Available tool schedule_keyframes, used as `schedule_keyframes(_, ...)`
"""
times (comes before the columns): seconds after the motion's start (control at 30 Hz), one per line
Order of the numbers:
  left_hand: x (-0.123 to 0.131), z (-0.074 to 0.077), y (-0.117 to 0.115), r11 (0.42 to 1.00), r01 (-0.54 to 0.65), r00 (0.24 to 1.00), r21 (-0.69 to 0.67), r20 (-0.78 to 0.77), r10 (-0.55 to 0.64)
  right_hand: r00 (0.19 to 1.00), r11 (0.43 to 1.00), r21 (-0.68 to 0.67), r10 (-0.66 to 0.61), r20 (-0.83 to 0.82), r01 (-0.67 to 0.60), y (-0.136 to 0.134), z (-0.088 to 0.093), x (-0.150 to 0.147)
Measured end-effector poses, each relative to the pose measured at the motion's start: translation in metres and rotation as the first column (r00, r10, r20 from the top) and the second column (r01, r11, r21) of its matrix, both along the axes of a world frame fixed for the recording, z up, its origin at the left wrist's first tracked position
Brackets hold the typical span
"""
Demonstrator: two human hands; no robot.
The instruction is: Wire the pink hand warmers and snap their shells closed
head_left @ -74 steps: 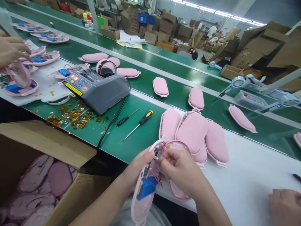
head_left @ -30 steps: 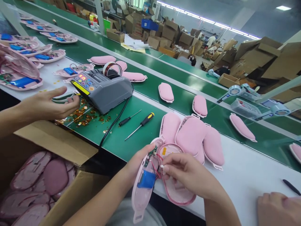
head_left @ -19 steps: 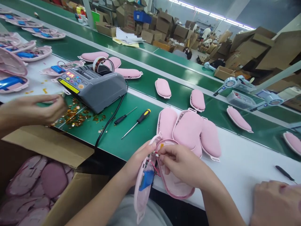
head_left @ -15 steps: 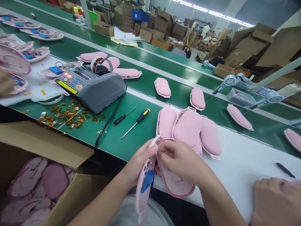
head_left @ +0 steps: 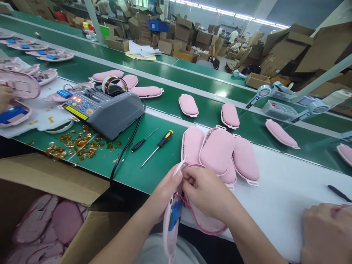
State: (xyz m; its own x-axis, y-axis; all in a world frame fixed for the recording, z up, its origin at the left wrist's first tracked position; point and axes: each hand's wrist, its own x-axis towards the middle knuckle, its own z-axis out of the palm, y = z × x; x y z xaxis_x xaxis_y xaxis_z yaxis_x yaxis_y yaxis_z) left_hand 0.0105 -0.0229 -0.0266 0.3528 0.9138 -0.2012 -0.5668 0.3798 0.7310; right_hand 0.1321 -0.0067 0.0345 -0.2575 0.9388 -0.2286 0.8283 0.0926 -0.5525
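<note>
The left grip (head_left: 165, 189) was closed around the shell half (head_left: 172, 240), thumb near its upper end. That piece stood almost on edge — a second earlier it had lain turned toward the camera, its circuit board in plain sight. Below the left grip, the blue battery (head_left: 175, 214) showed as a narrower strip, with red wires (head_left: 182, 200) just above it.

The right grip (head_left: 205, 189) was right beside the left one, fingers bent in at the shell's upper end. A white connector had shown at those fingertips earlier; now they were hidden, and whether they held anything I could not tell. Beneath the right grip lay the second shell half (head_left: 211, 228), as before.

Just beyond the right grip, the closed pink cases (head_left: 217, 150) stayed overlapped on the counter (head_left: 277, 205). Beyond the left grip, the yellow-and-black screwdriver (head_left: 165, 139) had not been shifted. Farther left, a co-worker's hand (head_left: 4, 98) — earlier above the tape scraps (head_left: 79, 145) — was now at another open case (head_left: 20, 85).
</note>
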Motion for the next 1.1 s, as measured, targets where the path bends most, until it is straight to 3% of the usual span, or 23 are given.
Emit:
schedule_keyframes(0.13, 0.003, 0.004, 0.001, 1.000, 0.005, 0.997, 0.028, -0.071, -0.003, 1.000, 1.000, 0.016, 0.017, 0.009, -0.017, 0.003, 0.003, -0.005)
schedule_keyframes(0.2, 0.004, 0.006, 0.003, 1.000, 0.018, 0.999, -0.008, -0.026, -0.018, 1.000, 1.000, 0.029, 0.009, 0.024, -0.010, 0.000, 0.004, -0.004)
schedule_keyframes(0.27, 0.005, 0.009, 0.006, 0.998, 0.034, 0.998, -0.062, 0.055, -0.030, 0.997, 0.989, 0.129, -0.080, 0.006, 0.079, -0.011, 0.000, 0.004)
schedule_keyframes(0.3, 0.004, 0.009, 0.007, 0.995, 0.037, 0.995, -0.091, 0.100, -0.028, 0.988, 0.963, 0.223, -0.154, -0.017, 0.154, -0.020, -0.006, 0.012)
schedule_keyframes(0.37, 0.002, 0.008, 0.008, 0.988, 0.042, 0.982, -0.147, 0.190, -0.014, 0.947, 0.841, 0.441, -0.314, -0.072, 0.312, -0.043, -0.027, 0.031)
schedule_keyframes(0.43, 0.000, 0.004, 0.008, 0.981, 0.067, 0.966, -0.181, 0.258, -0.018, 0.901, 0.747, 0.547, -0.432, -0.031, 0.377, -0.066, -0.053, 0.048)
schedule_keyframes(0.53, -0.003, -0.006, 0.007, 0.973, 0.140, 0.956, -0.185, 0.280, -0.085, 0.874, 0.793, 0.417, -0.485, -0.008, 0.444, -0.092, -0.083, 0.056)
schedule_keyframes(0.6, -0.005, -0.010, 0.007, 0.980, 0.113, 0.975, -0.161, 0.208, -0.078, 0.853, 0.789, 0.338, -0.511, -0.105, 0.513, -0.099, -0.085, 0.048)
schedule_keyframes(0.73, -0.020, -0.005, 0.008, 0.997, -0.038, 0.991, -0.063, -0.127, 0.029, 0.795, 0.711, 0.357, -0.533, -0.288, 0.606, -0.101, -0.067, 0.024)
schedule_keyframes(0.83, -0.040, 0.000, 0.004, 0.995, 0.087, 0.942, 0.038, -0.328, -0.070, 0.785, 0.713, 0.332, -0.529, -0.321, 0.617, -0.099, -0.066, 0.012)
schedule_keyframes(0.9, -0.049, 0.000, 0.000, 0.973, 0.189, 0.871, 0.134, -0.480, -0.103, 0.789, 0.731, 0.308, -0.520, -0.329, 0.610, -0.099, -0.073, 0.007)
schedule_keyframes(0.97, -0.050, -0.001, -0.004, 0.956, 0.202, 0.760, 0.211, -0.650, -0.017, 0.789, 0.739, 0.293, -0.517, -0.332, 0.607, -0.100, -0.081, 0.005)
schedule_keyframes(1.1, -0.037, -0.004, -0.008, 0.942, 0.019, 0.513, 0.334, -0.812, 0.278, 0.823, 0.747, 0.356, -0.458, -0.336, 0.561, -0.104, -0.094, 0.006)
